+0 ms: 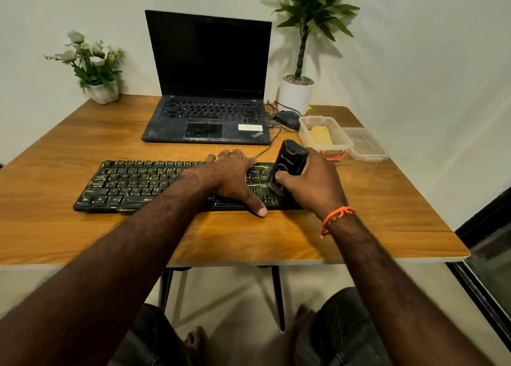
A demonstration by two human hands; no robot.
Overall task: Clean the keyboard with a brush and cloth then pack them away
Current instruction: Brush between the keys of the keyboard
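Nearest the viewer, two bare forearms are reaching over the front edge of the brown wood-grain worktop [83, 227]. The left hand [232, 177] is lying flat and open on the black rectangular keyboard with yellow-smeared keys [132, 183], holding nothing, its thumb touching the keyboard's front edge. Just beside it, the right hand [312, 183], wearing an orange thread wristband [336, 217], is closing its grip around the black plastic-bodied brush [290, 161]; the body is rising above the fingers, tilted away, while the bristles below the thumb are touching the keyboard's right end. Farther back, a clear plastic box [326, 137] containing a yellow cloth [320, 135] is standing beside its detached lid [365, 144]. Beyond, an open black laptop [207, 89] is facing the viewer.
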